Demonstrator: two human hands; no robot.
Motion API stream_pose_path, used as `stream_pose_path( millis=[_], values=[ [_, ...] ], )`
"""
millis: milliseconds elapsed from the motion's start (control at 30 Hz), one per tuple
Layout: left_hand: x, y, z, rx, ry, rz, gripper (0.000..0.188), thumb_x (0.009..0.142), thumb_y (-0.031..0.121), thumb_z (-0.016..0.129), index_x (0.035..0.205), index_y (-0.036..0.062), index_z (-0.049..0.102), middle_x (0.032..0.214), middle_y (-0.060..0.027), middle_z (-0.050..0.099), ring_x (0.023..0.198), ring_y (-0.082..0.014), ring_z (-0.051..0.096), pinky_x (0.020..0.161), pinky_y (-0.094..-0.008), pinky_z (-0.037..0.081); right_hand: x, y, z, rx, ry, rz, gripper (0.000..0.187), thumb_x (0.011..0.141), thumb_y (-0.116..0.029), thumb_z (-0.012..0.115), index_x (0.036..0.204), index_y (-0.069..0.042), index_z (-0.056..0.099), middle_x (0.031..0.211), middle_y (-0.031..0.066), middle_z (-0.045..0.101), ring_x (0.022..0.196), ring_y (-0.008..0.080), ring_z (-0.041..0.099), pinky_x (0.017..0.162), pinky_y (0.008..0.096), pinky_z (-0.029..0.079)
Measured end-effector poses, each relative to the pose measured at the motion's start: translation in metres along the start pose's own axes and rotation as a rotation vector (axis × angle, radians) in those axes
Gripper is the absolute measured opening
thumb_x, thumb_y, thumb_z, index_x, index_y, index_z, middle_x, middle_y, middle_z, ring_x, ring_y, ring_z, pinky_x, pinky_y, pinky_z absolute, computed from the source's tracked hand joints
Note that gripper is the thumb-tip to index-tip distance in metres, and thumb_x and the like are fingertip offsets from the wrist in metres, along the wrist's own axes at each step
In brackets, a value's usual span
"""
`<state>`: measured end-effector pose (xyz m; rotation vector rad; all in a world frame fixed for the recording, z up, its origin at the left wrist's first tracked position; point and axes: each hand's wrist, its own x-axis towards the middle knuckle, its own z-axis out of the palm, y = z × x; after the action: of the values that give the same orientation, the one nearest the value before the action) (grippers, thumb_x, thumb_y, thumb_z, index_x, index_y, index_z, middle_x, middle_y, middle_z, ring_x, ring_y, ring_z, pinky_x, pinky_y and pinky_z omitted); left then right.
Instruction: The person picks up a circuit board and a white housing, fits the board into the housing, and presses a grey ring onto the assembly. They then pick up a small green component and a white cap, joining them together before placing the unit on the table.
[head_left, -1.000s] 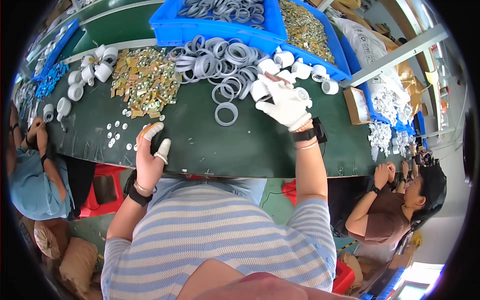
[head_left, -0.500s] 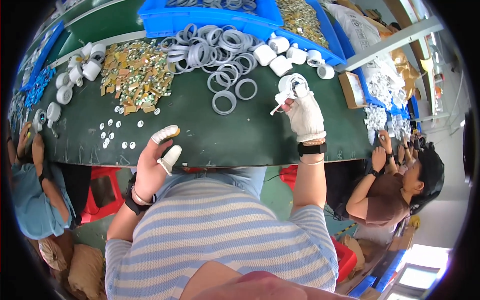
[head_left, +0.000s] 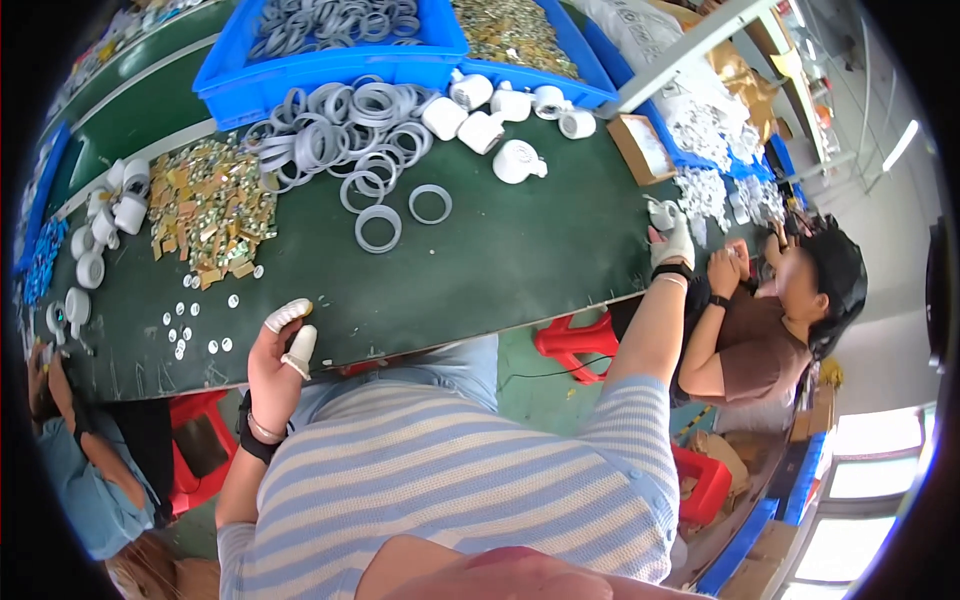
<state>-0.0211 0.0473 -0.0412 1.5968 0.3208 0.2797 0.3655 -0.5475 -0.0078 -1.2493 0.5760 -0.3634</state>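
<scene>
My right hand [head_left: 672, 248], in a white glove, stretches far right to the bench edge by a co-worker. Its fingers close on a small white housing [head_left: 660, 212], partly covered by the glove. My left hand [head_left: 280, 362], with white covers on thumb and finger, hovers above the near bench edge. Its thumb and finger are apart and hold nothing. Several small white discs [head_left: 190, 325] lie beyond it. One white round housing [head_left: 516, 162] stands alone at mid-bench, in front of several similar housings [head_left: 480, 132].
Grey rings [head_left: 378, 228] lie heaped before a blue bin [head_left: 330, 80] of more rings. Left of them is a pile of small tan pieces [head_left: 210, 205]. At right are an open carton [head_left: 640, 150] and white small parts [head_left: 703, 195]. Co-workers sit on both sides.
My right hand has left the white round housing standing on the bench and swung right to another white piece. The view has turned right. My left hand keeps its open pose.
</scene>
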Motion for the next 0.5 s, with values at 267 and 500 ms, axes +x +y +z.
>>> stream_pose_path(
  millis=[267,500],
  values=[
    [-0.007,-0.006,0.009,-0.047,0.118,0.043,0.026,0.101,0.002,0.067,0.127,-0.0002,0.064,0.124,-0.0075,0.070,0.116,-0.0157,0.066,0.104,-0.0297,0.050,-0.168,0.057,0.142,-0.930,-0.555,-0.717,0.065,0.094,-0.042,0.075,0.144,-0.004,0.060,0.130,0.0156,0.064,0.121,0.0290,0.062,0.101,0.0411,0.051],
    [-0.005,-0.001,0.005,-0.066,0.087,0.031,0.025,0.101,0.001,0.067,0.125,0.0006,0.067,0.122,-0.0059,0.070,0.113,-0.0132,0.066,0.100,-0.0283,0.051,-0.191,0.072,0.207,-1.253,-0.632,-0.902,0.071,0.083,-0.044,0.084,0.138,-0.005,0.062,0.128,0.0196,0.068,0.119,0.0367,0.065,0.101,0.0459,0.052]
  ],
)
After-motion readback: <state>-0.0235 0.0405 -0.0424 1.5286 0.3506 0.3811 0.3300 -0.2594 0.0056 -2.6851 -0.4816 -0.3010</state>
